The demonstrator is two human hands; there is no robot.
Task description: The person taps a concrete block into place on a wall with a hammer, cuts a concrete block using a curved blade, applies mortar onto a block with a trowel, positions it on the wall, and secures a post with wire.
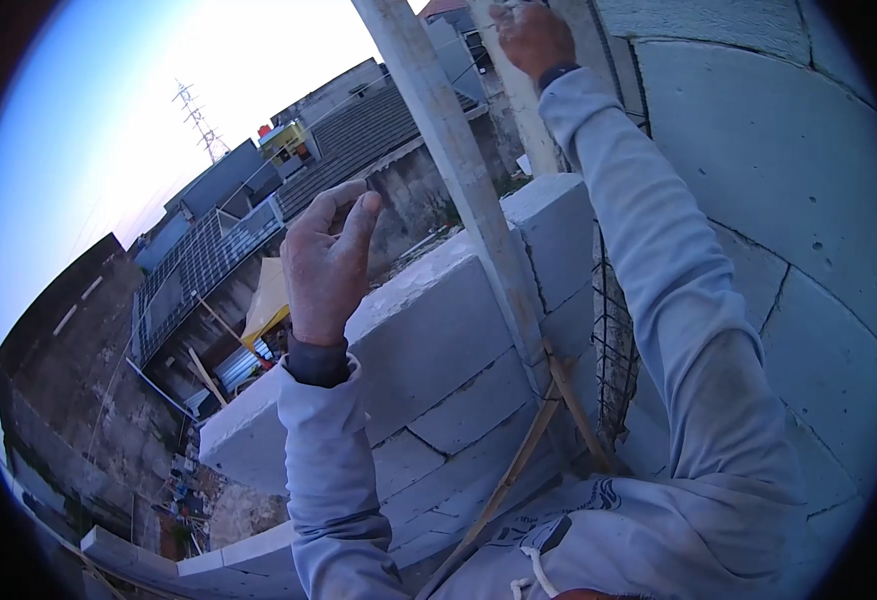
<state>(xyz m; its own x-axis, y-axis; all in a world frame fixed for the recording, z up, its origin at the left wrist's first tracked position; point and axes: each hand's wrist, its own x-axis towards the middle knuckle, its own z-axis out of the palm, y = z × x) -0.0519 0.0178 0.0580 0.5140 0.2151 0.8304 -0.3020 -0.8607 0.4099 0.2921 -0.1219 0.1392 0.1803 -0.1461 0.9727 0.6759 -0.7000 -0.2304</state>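
Note:
My left hand is raised in front of the block wall, its thumb and fingertips drawn together in a pinch. Whatever is between them, if anything, is too small to make out. At the top of the view my right hand is closed, beside a pale upright board. What its fingers grip cannot be made out. Between the two hands a long wooden post leans across the wall, with thin wooden braces at its foot.
A tall wall of large pale blocks rises close on my right. A steel rebar cage stands in the gap between the walls. Beyond and below lie tiled roofs, a yellow canopy and a pylon.

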